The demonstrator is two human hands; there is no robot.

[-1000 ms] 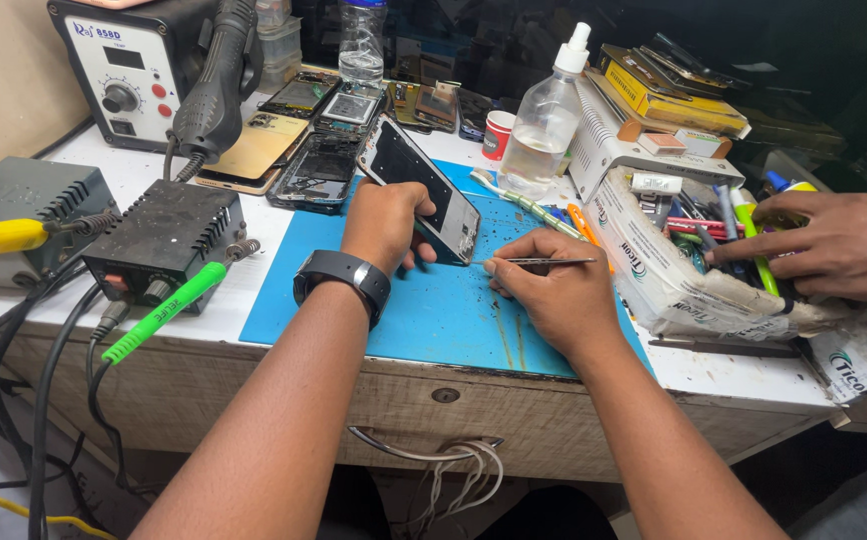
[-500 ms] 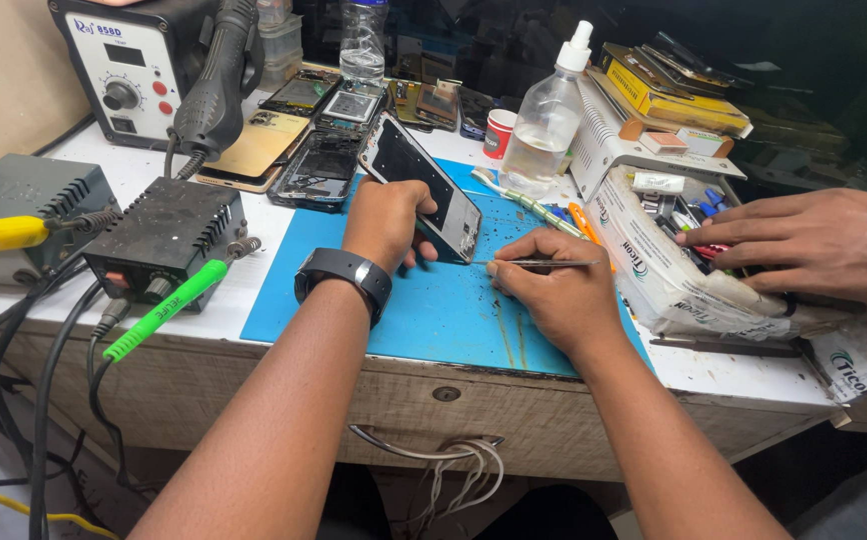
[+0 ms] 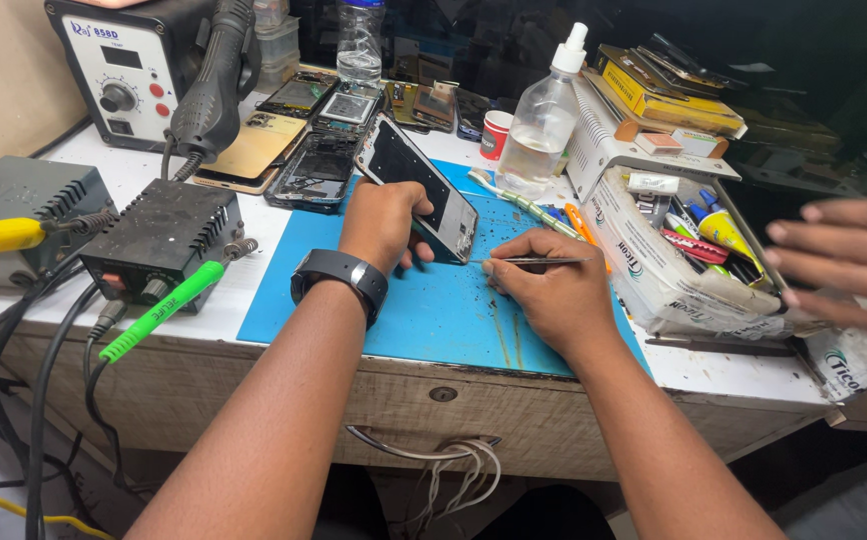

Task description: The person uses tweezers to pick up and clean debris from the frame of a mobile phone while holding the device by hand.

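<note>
Left hand (image 3: 386, 222): wrapped around the tilted phone (image 3: 420, 188), holding it on the blue mat (image 3: 434, 310).
Right hand (image 3: 552, 292): fingers pinched on the tweezers (image 3: 529, 261).
Risk: the tip may slip and scratch the phone.

We see a worn wooden workbench (image 3: 554, 395) with a white top. On it lie a blue work mat (image 3: 434, 310) in the middle, a black power supply (image 3: 159, 238) at left, opened phones (image 3: 314, 165) farther back, and a cardboard box (image 3: 654, 270) at right.

We can't see the lower end of the phone (image 3: 424, 190); the left hand (image 3: 384, 222) covers it. Another person's hand (image 3: 839, 262) (blurry) is cut off by the right edge. The tweezers' (image 3: 534, 261) tip looks too tiny to make out.
</note>
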